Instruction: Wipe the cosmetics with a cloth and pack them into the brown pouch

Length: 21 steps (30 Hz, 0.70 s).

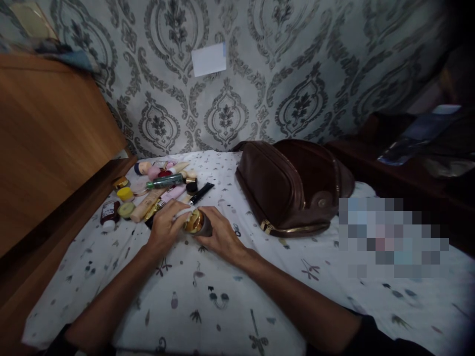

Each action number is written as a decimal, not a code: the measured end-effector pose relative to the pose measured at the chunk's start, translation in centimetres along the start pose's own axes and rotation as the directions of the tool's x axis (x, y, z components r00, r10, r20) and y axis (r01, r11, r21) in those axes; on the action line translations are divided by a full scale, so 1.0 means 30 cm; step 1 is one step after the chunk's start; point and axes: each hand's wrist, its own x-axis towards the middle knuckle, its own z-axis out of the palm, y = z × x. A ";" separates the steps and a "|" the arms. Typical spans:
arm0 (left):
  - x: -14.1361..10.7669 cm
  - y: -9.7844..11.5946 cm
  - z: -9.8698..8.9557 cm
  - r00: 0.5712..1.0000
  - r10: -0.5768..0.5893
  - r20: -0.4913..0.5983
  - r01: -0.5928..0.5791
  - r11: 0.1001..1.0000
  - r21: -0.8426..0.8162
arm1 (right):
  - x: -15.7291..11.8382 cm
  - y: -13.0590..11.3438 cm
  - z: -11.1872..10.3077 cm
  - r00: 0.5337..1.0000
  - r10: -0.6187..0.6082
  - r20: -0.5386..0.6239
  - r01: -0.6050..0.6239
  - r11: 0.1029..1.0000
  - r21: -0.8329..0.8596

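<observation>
Just in front of the cosmetics pile, my right hand (220, 236) is wrapped round a small dark jar (206, 228) with a shiny gold top (193, 222). Against that top my left hand (165, 225) is closed, its fingers pinching a thin white strip (183, 212); whether this is a wipe or something stiffer I cannot tell. My fingers hide part of the jar. Behind my left hand lie a beige tube (145, 206), a pink tube (172, 194), a dark green bottle (166, 181) and a black tube (201, 194).
At the pile's left are a dark red bottle with a white cap (110, 215), a green-lidded jar (126, 210) and a yellow lid (125, 193). A brown leather bag (270, 188) stands at the right. A wooden panel (48, 128) borders the left; a patterned wall (226, 116) is behind.
</observation>
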 end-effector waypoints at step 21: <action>-0.003 0.006 0.011 0.999 0.025 -0.026 -0.022 0.993 0.113 | -0.004 -0.003 -0.008 0.999 0.033 0.032 -0.033 0.999 0.007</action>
